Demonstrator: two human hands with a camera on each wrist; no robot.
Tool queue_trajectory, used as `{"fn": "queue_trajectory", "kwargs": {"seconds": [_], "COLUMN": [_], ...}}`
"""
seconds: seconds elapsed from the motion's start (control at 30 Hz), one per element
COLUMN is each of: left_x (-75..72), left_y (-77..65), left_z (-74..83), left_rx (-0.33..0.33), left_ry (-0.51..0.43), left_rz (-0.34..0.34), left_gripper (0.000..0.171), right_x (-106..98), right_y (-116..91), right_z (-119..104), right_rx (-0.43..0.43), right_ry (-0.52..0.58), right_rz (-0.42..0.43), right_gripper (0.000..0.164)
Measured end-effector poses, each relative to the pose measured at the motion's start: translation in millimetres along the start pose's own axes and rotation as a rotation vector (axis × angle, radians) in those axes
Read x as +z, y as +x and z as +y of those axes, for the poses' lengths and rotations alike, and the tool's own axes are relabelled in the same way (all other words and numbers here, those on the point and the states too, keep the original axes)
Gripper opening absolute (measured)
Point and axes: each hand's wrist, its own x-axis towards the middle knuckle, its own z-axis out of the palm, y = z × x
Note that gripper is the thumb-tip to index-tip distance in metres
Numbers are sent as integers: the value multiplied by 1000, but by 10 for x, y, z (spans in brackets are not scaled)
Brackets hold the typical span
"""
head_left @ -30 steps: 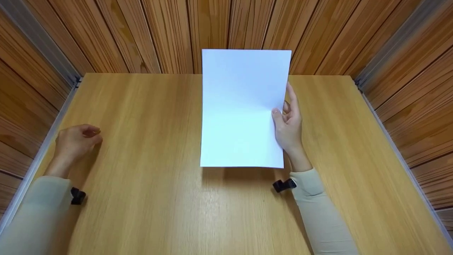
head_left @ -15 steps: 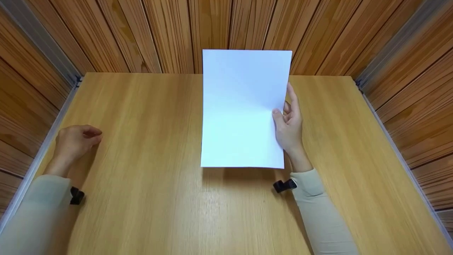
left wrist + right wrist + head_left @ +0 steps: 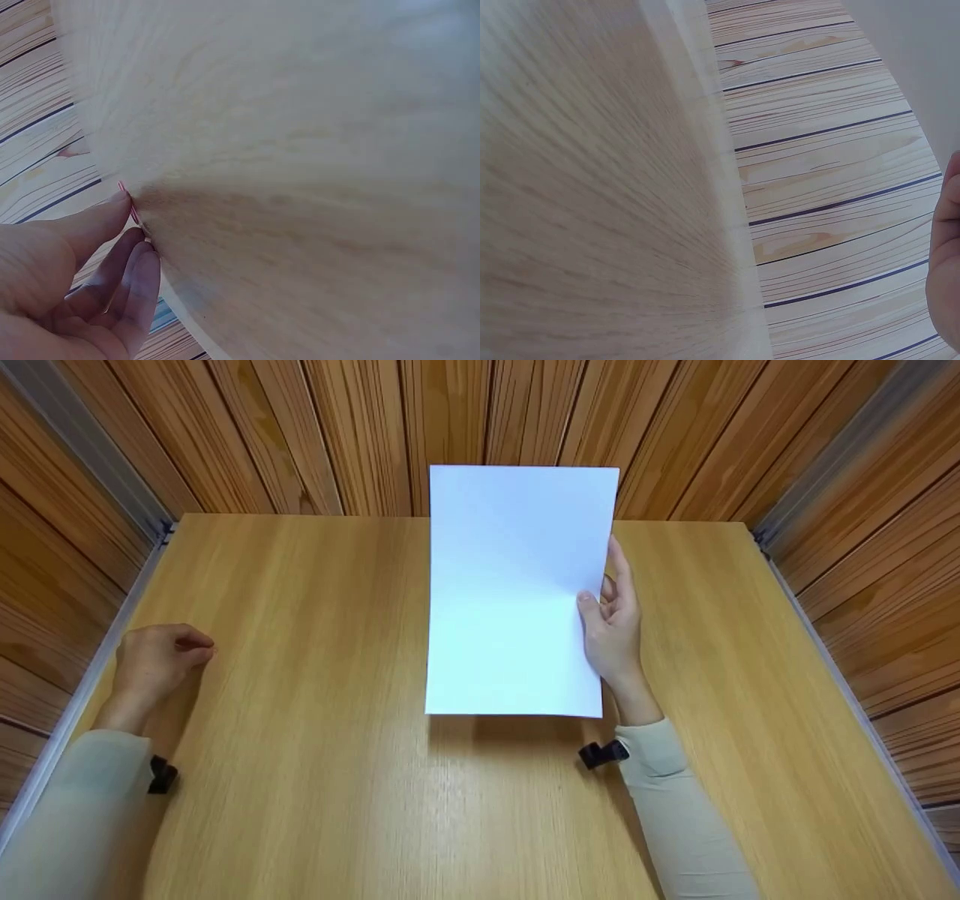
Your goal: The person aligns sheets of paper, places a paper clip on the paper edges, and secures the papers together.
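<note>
My right hand point(image 3: 616, 626) grips a white sheet of paper point(image 3: 517, 570) by its right edge, thumb on the front face and fingers mostly behind. The blank paper is tilted up, its lower edge casting a shadow on the table point(image 3: 330, 780). At the far left, my left hand point(image 3: 156, 660) is low over the tabletop. Its thumb and fingertips pinch a small, thin red paper clip point(image 3: 128, 201), partly covered by the fingers. In the right wrist view, only part of the right hand point(image 3: 945, 262) and a corner of the paper point(image 3: 922, 52) show at the right edge.
Wood-patterned walls point(image 3: 367, 427) enclose the table at the back and both sides, with grey metal rails point(image 3: 832, 660) along the side edges. A small black camera point(image 3: 604, 754) sits at the right cuff, and another black camera point(image 3: 163, 775) at the left cuff.
My left thumb and fingertips have come closer together, and a bit of the clip shows at their tips. The right hand and the paper have stayed nearly still.
</note>
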Motion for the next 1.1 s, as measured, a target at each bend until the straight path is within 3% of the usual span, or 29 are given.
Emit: {"fn": "queue_trajectory", "kwargs": {"seconds": [0.27,0.4,0.57,0.93,1.1], "left_x": [6,11,-10,-142,-139], "left_y": [-7,-6,1,64,78], "left_z": [17,19,7,35,28], "left_rx": [46,38,-17,-173,-192], "left_ry": [7,1,-4,-54,-52], "left_rz": [60,51,-11,-225,-234], "left_gripper": [7,8,10,18,18], "right_x": [2,0,2,-4,0], "right_y": [-2,1,6,9,8], "right_z": [1,9,9,18,19], "right_rx": [-14,-14,-12,-23,-13], "right_ry": [10,14,5,-12,-9], "right_rz": [-1,1,-1,-9,-5], "right_gripper": [70,70,70,69,70]}}
